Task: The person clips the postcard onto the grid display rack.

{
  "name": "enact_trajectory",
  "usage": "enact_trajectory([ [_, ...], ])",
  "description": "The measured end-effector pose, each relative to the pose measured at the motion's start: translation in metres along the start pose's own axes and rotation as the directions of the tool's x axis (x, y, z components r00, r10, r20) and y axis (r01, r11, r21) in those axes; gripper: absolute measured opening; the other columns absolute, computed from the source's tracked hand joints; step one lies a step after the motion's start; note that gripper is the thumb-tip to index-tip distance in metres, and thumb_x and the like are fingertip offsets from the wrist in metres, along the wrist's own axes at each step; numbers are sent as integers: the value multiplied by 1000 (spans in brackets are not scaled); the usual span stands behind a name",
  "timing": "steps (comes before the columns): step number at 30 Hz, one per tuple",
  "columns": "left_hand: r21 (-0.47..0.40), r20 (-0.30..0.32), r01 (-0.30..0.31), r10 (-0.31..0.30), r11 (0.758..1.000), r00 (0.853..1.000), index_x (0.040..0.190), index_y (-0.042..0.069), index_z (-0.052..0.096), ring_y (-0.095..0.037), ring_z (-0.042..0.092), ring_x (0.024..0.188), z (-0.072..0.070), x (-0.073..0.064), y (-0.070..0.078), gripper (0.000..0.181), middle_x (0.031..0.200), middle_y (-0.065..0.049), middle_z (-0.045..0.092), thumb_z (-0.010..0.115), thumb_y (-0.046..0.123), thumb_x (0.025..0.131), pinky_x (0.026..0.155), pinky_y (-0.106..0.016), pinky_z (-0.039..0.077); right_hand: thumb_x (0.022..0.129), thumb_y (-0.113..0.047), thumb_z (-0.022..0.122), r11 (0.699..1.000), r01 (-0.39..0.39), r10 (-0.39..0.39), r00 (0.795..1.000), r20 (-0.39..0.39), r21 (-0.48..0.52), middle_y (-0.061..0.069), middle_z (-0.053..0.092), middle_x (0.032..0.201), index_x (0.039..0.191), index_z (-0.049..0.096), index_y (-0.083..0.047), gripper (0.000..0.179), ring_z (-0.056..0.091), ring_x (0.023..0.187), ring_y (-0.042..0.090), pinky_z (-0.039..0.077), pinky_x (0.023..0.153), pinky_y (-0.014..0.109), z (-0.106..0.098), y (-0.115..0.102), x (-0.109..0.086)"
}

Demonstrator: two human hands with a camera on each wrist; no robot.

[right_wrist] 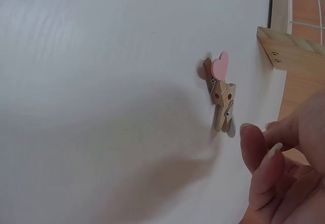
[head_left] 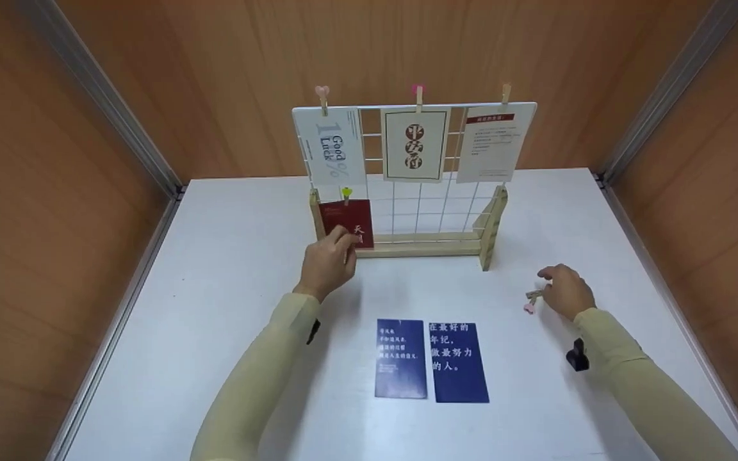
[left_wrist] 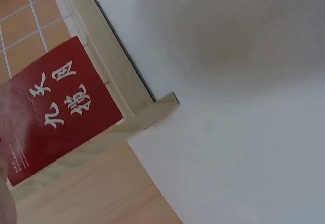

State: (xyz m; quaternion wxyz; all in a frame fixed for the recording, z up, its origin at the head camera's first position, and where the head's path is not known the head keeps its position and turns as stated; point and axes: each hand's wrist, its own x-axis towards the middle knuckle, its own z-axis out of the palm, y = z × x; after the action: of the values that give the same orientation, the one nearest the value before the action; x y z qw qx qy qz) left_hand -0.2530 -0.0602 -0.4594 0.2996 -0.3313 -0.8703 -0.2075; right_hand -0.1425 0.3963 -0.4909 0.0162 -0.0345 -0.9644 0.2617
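Observation:
In the head view my left hand (head_left: 329,259) is at the front of a small red card (head_left: 365,214), its fingers bent loosely over the card's lower part. The card hangs at the lower left of a white wire grid, under a clothespin with a yellow top (head_left: 346,194). Only a blurred edge of that hand shows in the left wrist view, so contact with the card is hard to tell. My right hand (head_left: 567,291), loosely curled with nothing in it, hovers beside two small wooden clothespins (right_wrist: 219,99) on the white table. One has a pink heart (right_wrist: 220,66).
The grid (head_left: 430,198) stands in a wooden frame (head_left: 420,248). Along its top hang a Good Luck card (head_left: 330,150), a cream card (head_left: 414,147) and a text card (head_left: 494,146), each clipped. Two blue cards (head_left: 401,378) (head_left: 460,387) lie nearer on the table (head_left: 215,384).

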Motion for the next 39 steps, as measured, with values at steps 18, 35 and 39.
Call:
enact_trajectory([
  [18,-124,764,241,-62,963,642,135,16,61,-20,62,93,16,-39,47,76,122,-3,56,81,56,74,87,-40,52,92,2,62,1000,-5,5,1000,27,-25,24,61,103,111,67,10,21,59,101,45,48,86,57,14,16,1],
  [35,-111,780,230,-59,967,622,120,17,66,-16,63,96,37,-57,63,64,106,5,59,87,48,68,91,-37,51,93,-2,65,1000,1,-1,1000,6,-13,22,65,96,104,68,10,17,62,92,41,50,80,55,16,23,-5],
  [39,-115,796,271,-74,956,600,115,17,67,-13,61,90,38,-59,62,59,100,8,58,87,47,68,89,-35,52,94,-4,64,1000,-19,19,1000,5,-14,21,64,97,105,68,10,18,62,93,40,50,80,54,19,23,-9],
])
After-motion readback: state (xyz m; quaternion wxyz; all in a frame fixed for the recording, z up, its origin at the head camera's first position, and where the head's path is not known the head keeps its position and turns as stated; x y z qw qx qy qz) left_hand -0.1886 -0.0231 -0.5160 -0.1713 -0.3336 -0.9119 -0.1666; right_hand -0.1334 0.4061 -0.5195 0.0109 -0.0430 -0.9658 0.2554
